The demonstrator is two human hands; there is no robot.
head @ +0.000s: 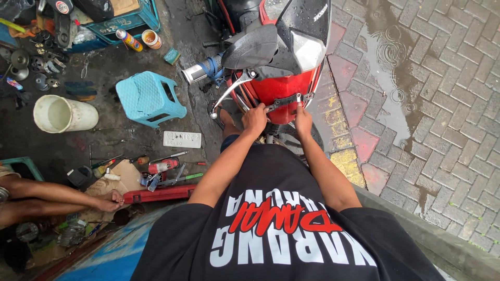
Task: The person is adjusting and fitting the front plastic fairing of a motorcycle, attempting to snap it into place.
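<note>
A red and black motorbike [284,57] stands right in front of me, its front end facing me. A thin black metal bracket [285,100] runs across the red front panel. My left hand [254,118] grips the bracket's left end with curled fingers. My right hand [303,119] holds its right end. Both forearms reach forward over my black printed shirt. A silver brake lever [229,92] sticks out to the left of my left hand. What my fingertips pinch is hidden.
A turquoise plastic stool [149,98], a white bucket [63,114] lying on its side and a white plate [182,139] sit on the dark floor at left. Scattered tools [166,174] lie near another person's arms [57,200]. Wet brick paving with a puddle [388,62] lies right.
</note>
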